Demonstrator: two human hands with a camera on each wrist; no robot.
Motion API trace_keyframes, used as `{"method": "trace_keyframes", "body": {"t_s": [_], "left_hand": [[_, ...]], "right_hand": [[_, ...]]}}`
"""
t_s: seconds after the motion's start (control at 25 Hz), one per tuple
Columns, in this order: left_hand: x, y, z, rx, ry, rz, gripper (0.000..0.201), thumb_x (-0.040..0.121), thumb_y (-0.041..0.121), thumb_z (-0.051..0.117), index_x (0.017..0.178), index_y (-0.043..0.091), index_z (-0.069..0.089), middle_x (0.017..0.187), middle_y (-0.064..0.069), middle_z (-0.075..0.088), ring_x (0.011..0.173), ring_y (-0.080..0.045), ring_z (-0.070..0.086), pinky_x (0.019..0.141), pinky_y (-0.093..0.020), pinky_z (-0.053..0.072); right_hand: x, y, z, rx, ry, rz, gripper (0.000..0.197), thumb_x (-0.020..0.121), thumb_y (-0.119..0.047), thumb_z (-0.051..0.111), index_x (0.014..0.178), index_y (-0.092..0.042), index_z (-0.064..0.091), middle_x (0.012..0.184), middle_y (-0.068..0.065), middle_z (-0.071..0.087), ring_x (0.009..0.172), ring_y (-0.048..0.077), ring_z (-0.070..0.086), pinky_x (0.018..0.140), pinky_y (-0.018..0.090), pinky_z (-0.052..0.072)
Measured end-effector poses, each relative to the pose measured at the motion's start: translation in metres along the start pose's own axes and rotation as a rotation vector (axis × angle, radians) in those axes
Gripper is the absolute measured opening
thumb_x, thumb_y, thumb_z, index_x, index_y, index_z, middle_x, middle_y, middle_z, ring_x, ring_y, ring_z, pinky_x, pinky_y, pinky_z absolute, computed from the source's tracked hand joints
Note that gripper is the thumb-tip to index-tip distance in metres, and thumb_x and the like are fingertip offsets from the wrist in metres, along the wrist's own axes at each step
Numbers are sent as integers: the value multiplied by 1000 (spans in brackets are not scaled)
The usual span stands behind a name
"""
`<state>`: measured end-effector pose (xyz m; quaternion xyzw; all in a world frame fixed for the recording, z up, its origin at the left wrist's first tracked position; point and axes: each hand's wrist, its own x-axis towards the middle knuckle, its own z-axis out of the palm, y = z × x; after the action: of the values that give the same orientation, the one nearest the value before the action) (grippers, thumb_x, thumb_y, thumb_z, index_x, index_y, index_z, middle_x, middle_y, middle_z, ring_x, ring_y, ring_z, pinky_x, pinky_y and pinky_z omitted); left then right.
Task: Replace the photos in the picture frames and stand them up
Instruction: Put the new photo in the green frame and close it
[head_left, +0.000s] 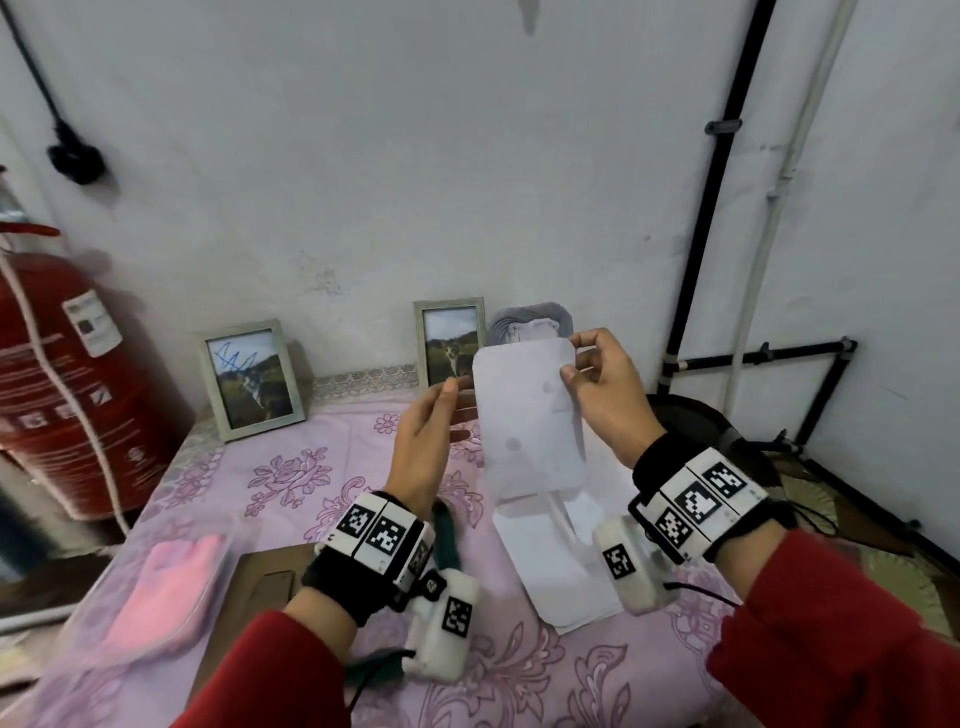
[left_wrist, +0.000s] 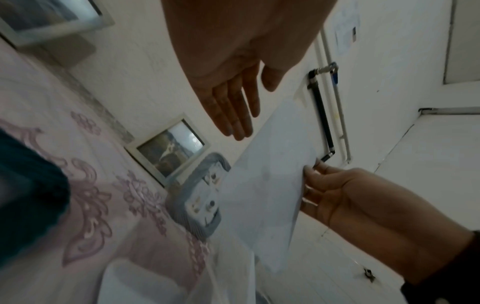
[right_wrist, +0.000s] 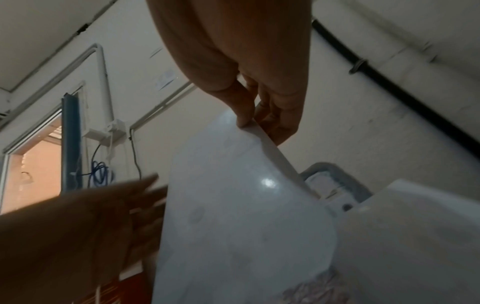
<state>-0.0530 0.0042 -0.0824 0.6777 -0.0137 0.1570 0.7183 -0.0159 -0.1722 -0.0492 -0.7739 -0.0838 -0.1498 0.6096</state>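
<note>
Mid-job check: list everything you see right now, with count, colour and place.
picture frames: two, grey-white, standing at the wall, back of table.
third frame: one, grey, back side showing, behind the sheet.
white sheet: one, held upright above the table.
white papers: a few, lying under the sheet.
pink cloth: one, front left.
tablecloth: one, pink floral.
fire extinguisher: one, red, far left.
right hand: pinches the sheet's top corner.
left hand: fingers straight, beside the sheet's left edge.

Two upright frames (head_left: 253, 379) (head_left: 450, 339) and a grey frame (head_left: 530, 325) line the wall. White sheets (head_left: 558, 561) cover the cloth's (head_left: 291, 499) right side; open cloth lies between the frames and a pink pouch (head_left: 166, 587).
</note>
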Motion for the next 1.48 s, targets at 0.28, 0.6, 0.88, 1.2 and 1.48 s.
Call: {"method": "trace_keyframes", "body": {"t_s": [0.28, 0.6, 0.88, 1.2, 1.48], "left_hand": [[-10, 15, -71, 116, 17, 109, 32, 85, -5, 59, 113, 11, 59, 92, -16, 63, 83, -24, 61, 66, -28, 59], [-24, -12, -134, 137, 54, 21, 38, 83, -7, 61, 117, 10, 59, 77, -1, 63, 66, -5, 66, 60, -19, 55], [-44, -39, -153, 249, -5, -176, 49, 82, -5, 64, 129, 1, 51, 91, -10, 62, 74, -17, 62, 63, -18, 56], [-54, -52, -160, 423, -153, -298, 72, 78, 0, 70, 141, 10, 37, 89, 1, 54, 69, -10, 51, 74, -12, 46], [-56, -62, -162, 593, -176, -269, 75, 73, 7, 77, 139, 13, 42, 102, -7, 49, 85, -13, 46, 81, -18, 44]], "right_hand": [[-19, -7, 67, 42, -161, 51, 22, 90, 1, 51, 110, -6, 50, 95, 17, 58, 88, 27, 56, 83, 38, 50], [-44, 4, 106, -92, -475, 68, 50, 80, 3, 62, 125, -16, 47, 86, 4, 53, 67, 16, 56, 71, 39, 54], [-63, 26, 119, -152, -586, 158, 57, 77, 6, 65, 126, -20, 50, 80, 4, 50, 65, 16, 54, 51, 22, 52], [-71, 44, 126, -237, -631, 176, 63, 77, 1, 68, 134, -12, 45, 75, -1, 50, 65, 15, 54, 60, 20, 49], [-76, 54, 127, -353, -676, 150, 74, 72, -7, 76, 137, -8, 40, 85, -7, 47, 71, 7, 48, 76, 21, 40]]}}
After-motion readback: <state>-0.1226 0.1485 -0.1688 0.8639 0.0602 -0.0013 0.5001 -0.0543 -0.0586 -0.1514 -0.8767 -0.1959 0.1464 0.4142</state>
